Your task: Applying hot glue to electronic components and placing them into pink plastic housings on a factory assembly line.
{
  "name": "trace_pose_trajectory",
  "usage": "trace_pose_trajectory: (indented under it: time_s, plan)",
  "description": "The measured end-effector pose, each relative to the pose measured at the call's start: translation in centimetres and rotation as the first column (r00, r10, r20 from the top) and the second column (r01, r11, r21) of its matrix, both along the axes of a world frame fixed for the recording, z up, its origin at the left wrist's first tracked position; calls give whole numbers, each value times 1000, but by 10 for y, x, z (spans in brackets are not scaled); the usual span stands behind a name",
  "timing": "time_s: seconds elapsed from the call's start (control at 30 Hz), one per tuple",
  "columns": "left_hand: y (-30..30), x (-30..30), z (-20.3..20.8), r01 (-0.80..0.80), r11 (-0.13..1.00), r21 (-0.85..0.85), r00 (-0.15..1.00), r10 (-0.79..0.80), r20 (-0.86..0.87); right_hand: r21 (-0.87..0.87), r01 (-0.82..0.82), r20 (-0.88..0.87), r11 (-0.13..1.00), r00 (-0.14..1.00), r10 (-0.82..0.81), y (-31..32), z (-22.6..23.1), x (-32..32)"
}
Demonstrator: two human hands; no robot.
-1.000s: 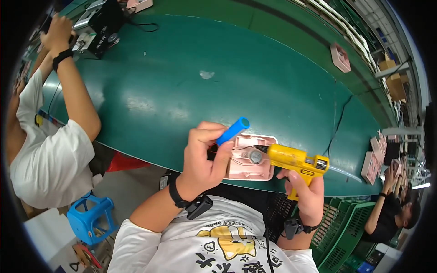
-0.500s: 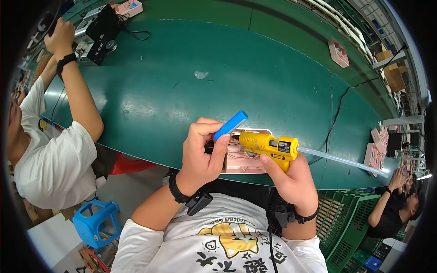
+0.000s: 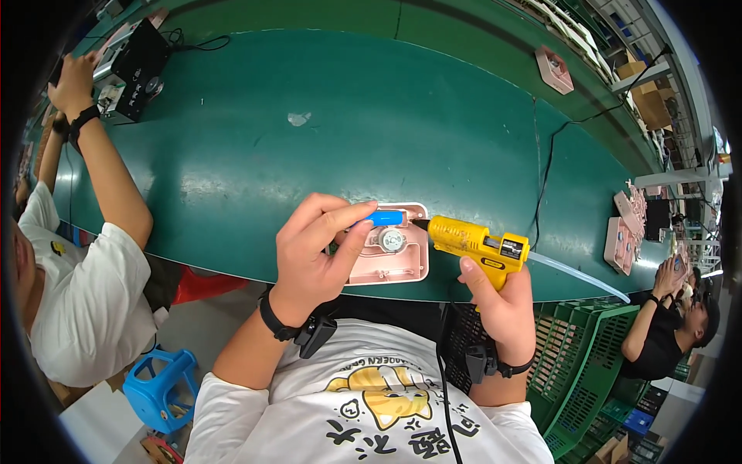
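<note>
Our left hand (image 3: pixel 317 251) pinches the blue battery (image 3: pixel 387 218), likely fitting it in the pink case (image 3: pixel 414 259), and the glue gun (image 3: pixel 464 237) our right hand (image 3: pixel 501 311) grips needs steady aim.

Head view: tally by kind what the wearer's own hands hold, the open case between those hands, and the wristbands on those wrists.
Blue cylinder, in the left hand: 1
Yellow glue gun, in the right hand: 1
Open pink case: 1
Black wristbands: 2
Total: 5
</note>
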State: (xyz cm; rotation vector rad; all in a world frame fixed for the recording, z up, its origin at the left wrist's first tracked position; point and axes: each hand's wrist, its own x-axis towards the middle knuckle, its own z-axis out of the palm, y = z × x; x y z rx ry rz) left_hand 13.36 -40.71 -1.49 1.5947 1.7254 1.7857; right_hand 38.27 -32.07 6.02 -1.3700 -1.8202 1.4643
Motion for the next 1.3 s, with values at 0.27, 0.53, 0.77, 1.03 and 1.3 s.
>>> trace_pose_trajectory:
  time_s: [0.27, 0.53, 0.77, 1.03, 1.3]
  plan:
    - [2, 4, 2, 6, 997, -71, 1000, -4, 28, 120, -112, 72, 986, 992, 104, 3, -3, -4]
    - [5, 7, 4, -23, 995, -102, 997, 15, -78, 40, -147, 81, 988, 986, 143, 4, 0, 5]
    - [0, 7, 2, -76, 984, -163, 993, 59, -106, 44, -121, 5, 992, 993, 121, 2, -9, 9]
    - [4, 4, 17, -193, 979, -62, 931, 163, -326, -7, -52, -57, 999, 997, 52, 2, -22, 10]
    - [0, 0, 11, -150, 937, -316, 981, 102, -162, 21, -63, -21, 998, 998, 63, 9, -18, -2]
